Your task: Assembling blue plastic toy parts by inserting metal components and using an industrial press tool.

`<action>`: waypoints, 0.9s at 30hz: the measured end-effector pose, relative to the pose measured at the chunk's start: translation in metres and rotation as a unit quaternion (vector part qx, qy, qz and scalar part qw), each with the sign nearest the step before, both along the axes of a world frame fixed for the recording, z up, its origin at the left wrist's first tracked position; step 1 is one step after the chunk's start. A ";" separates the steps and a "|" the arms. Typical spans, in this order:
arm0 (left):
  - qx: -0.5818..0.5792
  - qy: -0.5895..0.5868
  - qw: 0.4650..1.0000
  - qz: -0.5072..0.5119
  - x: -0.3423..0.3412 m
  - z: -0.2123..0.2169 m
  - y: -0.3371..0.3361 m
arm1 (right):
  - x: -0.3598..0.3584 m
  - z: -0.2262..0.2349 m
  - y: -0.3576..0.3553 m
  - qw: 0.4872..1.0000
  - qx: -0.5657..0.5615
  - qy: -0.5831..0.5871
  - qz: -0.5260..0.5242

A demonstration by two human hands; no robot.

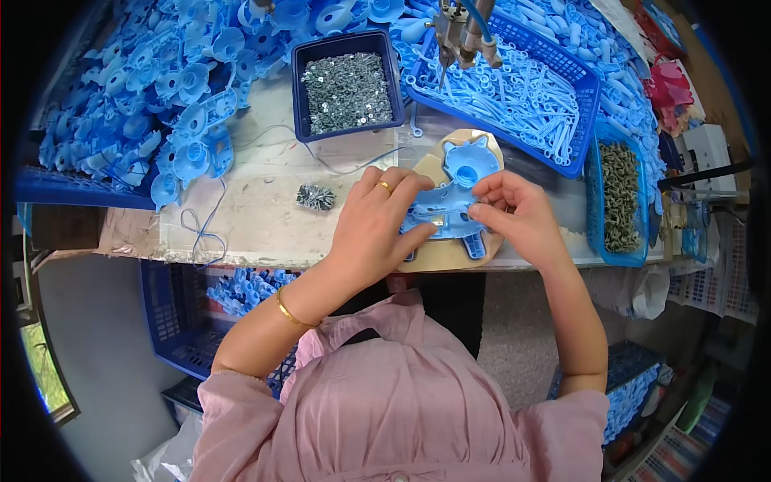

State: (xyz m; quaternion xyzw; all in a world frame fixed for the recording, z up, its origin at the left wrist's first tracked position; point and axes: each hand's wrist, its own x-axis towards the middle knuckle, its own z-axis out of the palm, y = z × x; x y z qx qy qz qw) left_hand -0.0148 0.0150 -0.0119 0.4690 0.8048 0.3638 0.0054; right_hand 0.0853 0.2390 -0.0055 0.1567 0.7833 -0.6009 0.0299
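Observation:
A light-blue moulded plastic shell (468, 164) lies on a tan board (434, 255) at the table's front edge. It has a round cup at its far end and a short leg at its near side. My left hand (371, 217) grips the shell's left side between thumb and fingers. Over its right side, my right hand (518, 215) is closed in a pinch; anything between the fingertips is too small to make out. Part of the shell is hidden under both hands. A small pile of metal screws (316, 198) sits left of my left hand.
Beyond the shell hangs a metal driver head (462, 40) with a thin bit. A dark-blue tray of small metal parts (347, 90), a basket of blue rods (514, 100) and a bin of greenish-grey pieces (619, 193) surround it. Blue shells (189, 88) heap up at left.

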 end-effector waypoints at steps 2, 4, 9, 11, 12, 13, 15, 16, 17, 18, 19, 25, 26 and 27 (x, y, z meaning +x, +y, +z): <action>-0.005 0.011 1.000 0.027 -0.001 -0.007 0.003 | -0.004 -0.002 -0.001 0.999 -0.013 -0.036 -0.023; -0.003 0.014 0.999 0.030 -0.002 -0.010 0.004 | -0.005 -0.003 -0.001 0.999 0.003 -0.035 -0.017; -0.014 0.015 1.000 0.023 -0.002 -0.013 0.006 | -0.011 0.012 -0.003 0.998 0.057 -0.035 0.004; -0.013 0.020 0.999 0.023 -0.002 -0.012 0.005 | -0.015 0.020 0.001 0.990 0.088 -0.061 0.095; -0.012 0.019 1.000 0.020 -0.002 -0.011 0.006 | -0.018 0.018 0.003 0.990 0.089 -0.061 0.091; -0.019 0.020 0.999 0.023 -0.001 -0.010 0.007 | -0.020 0.015 0.006 0.987 0.100 -0.050 0.119; -0.026 0.021 0.999 0.026 -0.001 -0.009 0.009 | -0.024 0.016 0.005 0.982 0.111 -0.039 0.146; -0.034 0.028 0.999 0.028 -0.001 -0.009 0.009 | -0.027 0.020 0.003 0.979 0.132 -0.064 0.144; -0.041 0.035 0.998 0.030 -0.002 -0.009 0.009 | -0.028 0.023 0.002 0.974 0.153 -0.089 0.141; -0.040 0.034 0.998 0.029 0.000 -0.008 0.010 | -0.026 0.021 0.002 0.974 0.153 -0.091 0.141; -0.041 0.053 0.997 0.033 0.001 -0.008 0.010 | -0.023 0.019 0.001 0.952 0.268 0.005 0.148; -0.052 0.115 0.990 0.058 0.003 -0.008 0.011 | -0.035 0.020 -0.001 0.908 0.376 0.010 0.184; -0.061 0.103 0.991 0.057 0.003 -0.009 0.011 | -0.036 0.021 -0.005 0.895 0.404 -0.010 0.192; -0.063 0.109 0.990 0.065 0.003 -0.011 0.011 | -0.037 0.018 -0.011 0.894 0.404 -0.001 0.196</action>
